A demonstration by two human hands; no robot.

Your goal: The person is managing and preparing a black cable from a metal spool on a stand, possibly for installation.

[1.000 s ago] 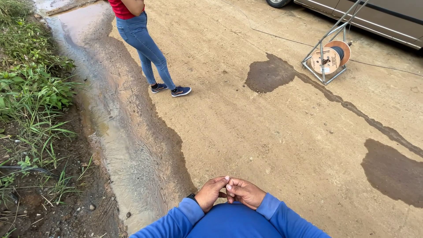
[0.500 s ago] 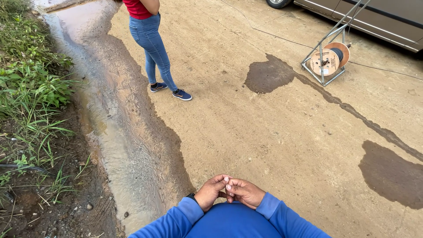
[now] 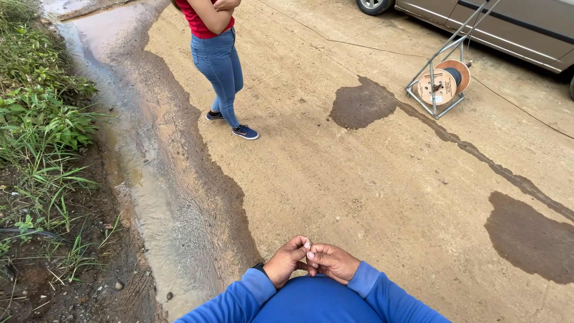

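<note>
The dirt road (image 3: pixel 371 179) spreads ahead of the hands, with a grey car (image 3: pixel 508 27) far up to their right. A person in jeans (image 3: pixel 220 66) stands well ahead, left of a cable reel (image 3: pixel 442 84). Left hand (image 3: pixel 288 261) and right hand (image 3: pixel 332 262) touch at the fingertips, curled closed; whether they pinch anything cannot be told.

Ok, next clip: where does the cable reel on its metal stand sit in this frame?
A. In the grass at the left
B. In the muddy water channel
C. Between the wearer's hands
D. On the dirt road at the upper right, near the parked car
D: the cable reel stands in its metal frame on the dirt road, close beside the parked car, far from the left hand and right hand.
</note>
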